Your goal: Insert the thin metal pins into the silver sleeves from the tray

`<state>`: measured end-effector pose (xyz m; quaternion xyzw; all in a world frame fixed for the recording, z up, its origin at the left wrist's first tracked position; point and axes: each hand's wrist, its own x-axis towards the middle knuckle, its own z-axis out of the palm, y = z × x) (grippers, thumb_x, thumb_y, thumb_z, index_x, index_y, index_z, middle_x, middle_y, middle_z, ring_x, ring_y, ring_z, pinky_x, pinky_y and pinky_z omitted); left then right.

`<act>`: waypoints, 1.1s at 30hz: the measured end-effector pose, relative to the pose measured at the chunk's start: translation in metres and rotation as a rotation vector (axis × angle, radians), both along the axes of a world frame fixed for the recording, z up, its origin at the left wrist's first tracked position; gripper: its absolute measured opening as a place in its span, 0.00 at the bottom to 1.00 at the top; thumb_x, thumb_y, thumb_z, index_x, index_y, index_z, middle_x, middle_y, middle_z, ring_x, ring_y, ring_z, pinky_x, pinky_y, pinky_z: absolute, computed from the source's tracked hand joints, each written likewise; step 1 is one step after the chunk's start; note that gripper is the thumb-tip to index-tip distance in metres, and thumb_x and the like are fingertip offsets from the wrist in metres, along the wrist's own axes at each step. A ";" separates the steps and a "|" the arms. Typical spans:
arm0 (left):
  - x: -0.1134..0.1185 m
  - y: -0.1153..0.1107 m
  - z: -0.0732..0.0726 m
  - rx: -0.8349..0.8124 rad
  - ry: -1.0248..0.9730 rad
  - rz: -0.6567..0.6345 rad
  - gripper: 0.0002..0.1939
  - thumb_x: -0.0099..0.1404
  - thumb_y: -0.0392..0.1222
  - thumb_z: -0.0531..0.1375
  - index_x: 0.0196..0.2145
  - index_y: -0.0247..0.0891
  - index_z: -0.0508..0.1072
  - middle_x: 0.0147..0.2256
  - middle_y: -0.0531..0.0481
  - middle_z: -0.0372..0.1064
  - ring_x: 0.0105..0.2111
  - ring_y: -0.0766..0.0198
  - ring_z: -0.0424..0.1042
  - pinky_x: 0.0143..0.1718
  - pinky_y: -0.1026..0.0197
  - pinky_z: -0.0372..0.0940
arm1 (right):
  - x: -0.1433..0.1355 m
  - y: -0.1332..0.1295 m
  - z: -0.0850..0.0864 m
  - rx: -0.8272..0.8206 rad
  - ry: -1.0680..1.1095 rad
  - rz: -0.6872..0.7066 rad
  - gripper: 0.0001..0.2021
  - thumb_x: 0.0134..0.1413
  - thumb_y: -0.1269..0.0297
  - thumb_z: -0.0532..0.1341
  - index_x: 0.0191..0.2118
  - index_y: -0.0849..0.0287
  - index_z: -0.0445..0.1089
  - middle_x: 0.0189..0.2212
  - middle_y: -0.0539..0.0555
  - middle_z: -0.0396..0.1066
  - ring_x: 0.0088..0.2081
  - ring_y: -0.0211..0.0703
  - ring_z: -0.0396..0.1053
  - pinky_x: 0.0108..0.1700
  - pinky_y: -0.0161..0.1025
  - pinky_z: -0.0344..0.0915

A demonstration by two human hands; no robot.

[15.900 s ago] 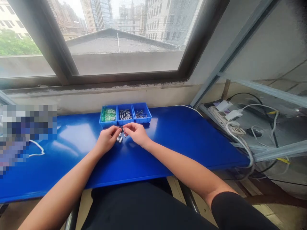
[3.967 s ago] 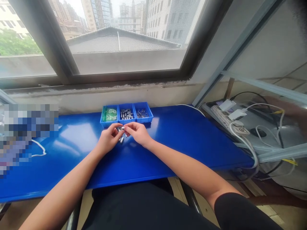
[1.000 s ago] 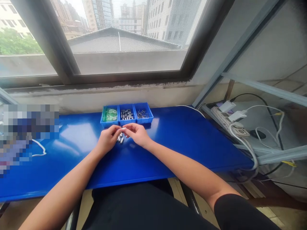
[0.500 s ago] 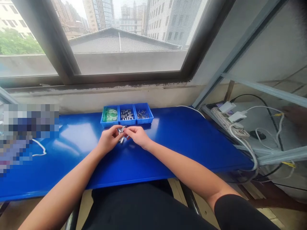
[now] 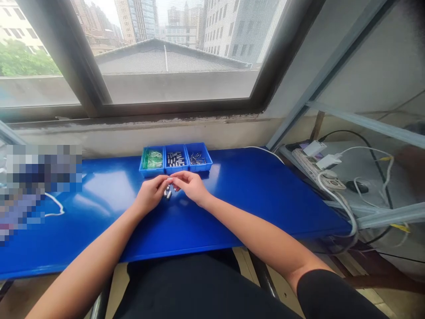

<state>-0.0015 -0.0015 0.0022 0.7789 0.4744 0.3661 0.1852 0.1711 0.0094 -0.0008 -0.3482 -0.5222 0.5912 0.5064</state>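
My left hand (image 5: 152, 191) and my right hand (image 5: 191, 187) meet fingertip to fingertip just in front of the blue bins. Between them they pinch a small silvery cylinder (image 5: 170, 178), mostly covered by the fingers. Below the fingertips, a few more silvery cylinders (image 5: 168, 194) lie loose on the blue tabletop (image 5: 239, 212), partly hidden by my hands. The middle bin (image 5: 177, 169) contains several similar short metal cylinders. Thin dark metal pins or screws, too small to name surely, lie in the right bin (image 5: 201, 168).
The left bin (image 5: 152, 172) contains a green plastic bag with pale pieces. A white cable (image 5: 55, 204) lies at the left near a blurred-out patch. To the right, a metal frame (image 5: 368, 122) stands before a power strip (image 5: 308, 166) with chargers and cables. A window runs behind the table.
My fingertips have closed further over the small cylinder, which was upright and more exposed before. My right index finger has shifted slightly up and left. The bins stay where they were.
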 end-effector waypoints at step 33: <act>0.000 0.000 0.000 0.048 -0.032 0.030 0.14 0.66 0.49 0.56 0.41 0.37 0.73 0.19 0.57 0.62 0.19 0.71 0.59 0.24 0.68 0.57 | 0.000 -0.002 0.004 -0.002 -0.030 -0.022 0.19 0.40 0.50 0.69 0.32 0.61 0.72 0.24 0.50 0.72 0.24 0.36 0.68 0.30 0.37 0.68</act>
